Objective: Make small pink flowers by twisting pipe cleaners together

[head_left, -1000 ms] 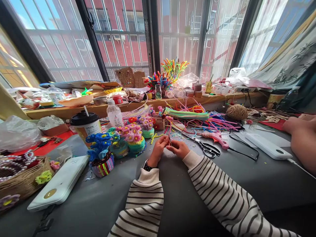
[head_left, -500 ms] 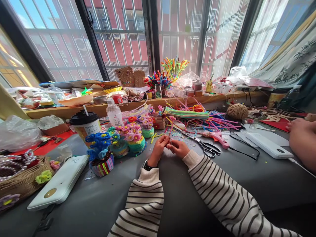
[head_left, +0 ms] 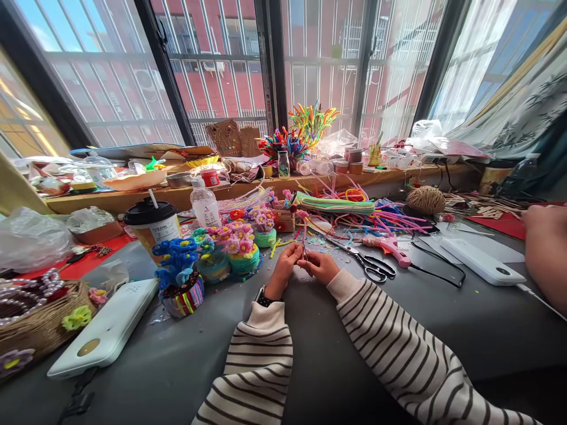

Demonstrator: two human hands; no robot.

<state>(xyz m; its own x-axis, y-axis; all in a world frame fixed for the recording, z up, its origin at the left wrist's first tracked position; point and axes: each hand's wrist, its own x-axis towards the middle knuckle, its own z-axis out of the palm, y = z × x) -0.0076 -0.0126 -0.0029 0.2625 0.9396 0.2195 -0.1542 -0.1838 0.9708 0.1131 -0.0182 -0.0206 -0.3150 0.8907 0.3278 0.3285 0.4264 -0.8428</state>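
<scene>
A thin pink pipe cleaner (head_left: pixel 304 232) stands up from between my hands, its upper end near a small pink tuft. My left hand (head_left: pixel 284 268) is closed in a pinch around its lower part. From the other side my right hand (head_left: pixel 322 265) meets it, thumb and forefinger pressed together on the same stem. The fingers hide its lower end. Left of my hands stand yarn-wrapped pots of pink pipe-cleaner flowers (head_left: pixel 239 237) and a striped pot with blue flowers (head_left: pixel 179 262). Black-handled scissors (head_left: pixel 375 267) lie to the right.
A pink glue gun (head_left: pixel 390 248) with a black cord lies beyond the scissors. Loose pipe cleaners (head_left: pixel 336 203) are heaped at the back. White power banks (head_left: pixel 104 327) lie on both sides. A lidded cup (head_left: pixel 155 227) stands left; another person's arm (head_left: pixel 547 248) is at the right edge.
My hands stay together on the pipe cleaner, which has tilted slightly and sits a little lower. The other person's arm at the right has shifted slightly outward.
</scene>
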